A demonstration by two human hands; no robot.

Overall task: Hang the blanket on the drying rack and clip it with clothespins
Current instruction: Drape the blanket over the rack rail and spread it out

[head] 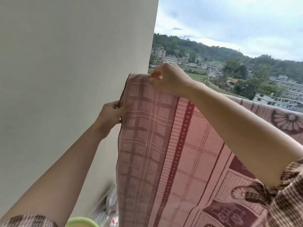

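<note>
A pink and dark red patterned blanket hangs draped over a rail that the cloth hides. It runs off to the right, where a flower-patterned part lies over the top. My left hand grips the blanket's left edge a little below the top fold. At the top left corner of the fold, my right hand has its fingers curled, pinching a small pale orange piece that looks like a clothespin. The fingers hide most of the clothespin.
A plain cream wall stands close on the left, right against the blanket's edge. A light green round thing and blurred white items lie low down. Beyond the blanket are open air, houses and wooded hills.
</note>
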